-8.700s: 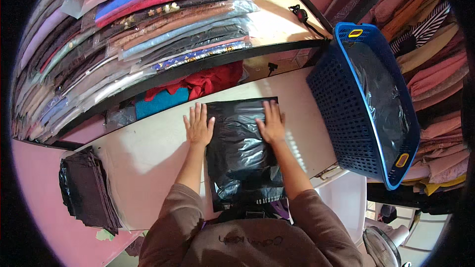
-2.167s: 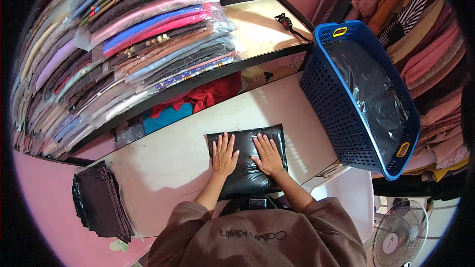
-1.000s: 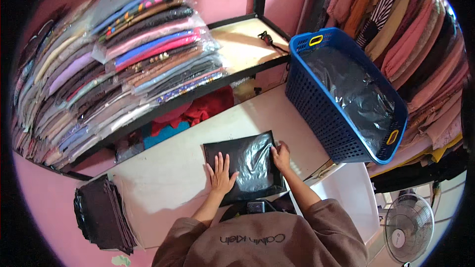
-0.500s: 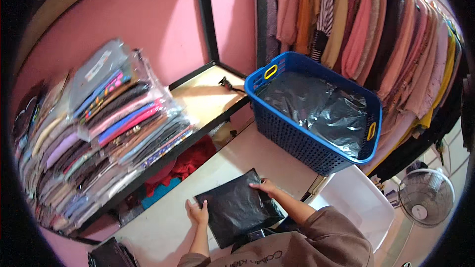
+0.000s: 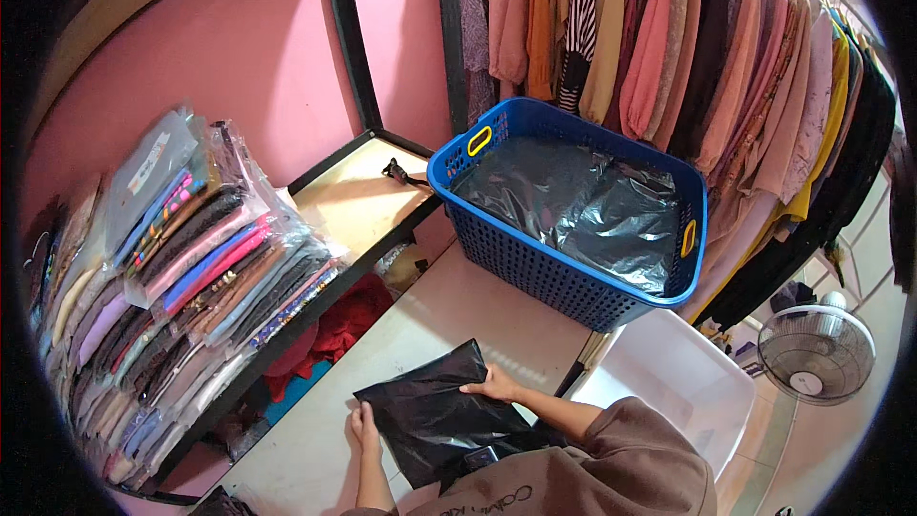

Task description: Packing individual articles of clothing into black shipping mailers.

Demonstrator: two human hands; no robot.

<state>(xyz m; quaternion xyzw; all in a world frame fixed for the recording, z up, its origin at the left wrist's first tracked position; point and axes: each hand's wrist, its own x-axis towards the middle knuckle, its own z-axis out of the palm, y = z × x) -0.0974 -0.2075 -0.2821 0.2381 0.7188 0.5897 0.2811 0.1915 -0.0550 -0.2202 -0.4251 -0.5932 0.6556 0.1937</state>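
A black plastic mailer bag (image 5: 435, 425), somewhat crinkled, lies tilted before me over the near part of the white table. My right hand (image 5: 494, 384) grips its right edge, thumb on top and the other fingers partly hidden. Along the left edge rests my left hand (image 5: 365, 428), its fingers fairly straight and pointing away from me, touching the bag's side. A small dark device (image 5: 479, 459) sits by the bag's near edge, close to my brown top. What the bag holds, if anything, is hidden.
A blue basket (image 5: 544, 272) with black plastic packages stands beyond my right hand. Below it is a white bin (image 5: 693, 392), near a fan (image 5: 817, 354). Stacked bagged garments (image 5: 191, 268) fill the left shelf. Clothes (image 5: 650, 48) hang at the back right.
The view has shifted, so the basket and shelf sit further left. My left hand's thumb has come off the bag's top toward its edge; the right hand keeps its grip.
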